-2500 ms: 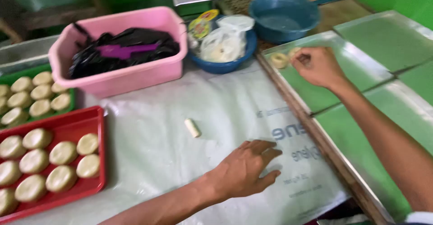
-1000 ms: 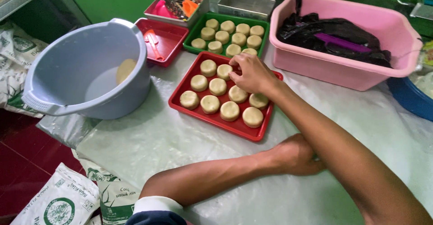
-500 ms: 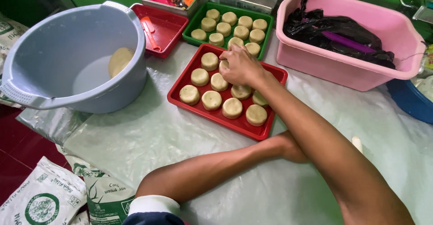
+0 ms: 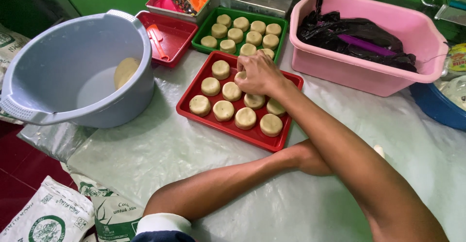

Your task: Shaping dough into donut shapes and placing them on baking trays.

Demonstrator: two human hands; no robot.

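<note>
My right hand (image 4: 258,73) reaches across to the red tray (image 4: 228,128), which holds several pale round dough pieces (image 4: 245,118). Its fingers are closed around one dough round (image 4: 240,76) near the tray's far side. My left forearm lies flat on the plastic-covered table. My left hand (image 4: 307,157) is mostly hidden under my right forearm, so its fingers cannot be made out. A green tray (image 4: 204,32) with several more dough rounds stands just behind the red one.
A large grey-blue basin (image 4: 58,67) with a lump of dough (image 4: 125,71) stands at the left. A pink tub (image 4: 369,79) with black plastic sits at the right, with a blue bowl (image 4: 437,108) beside it. A small red tray (image 4: 172,40), metal tins and printed sacks (image 4: 53,217) are around.
My view swung from the metal baking sheets on the right to the red tray on the left. My right hand moved onto the tray and closed on a dough round.
</note>
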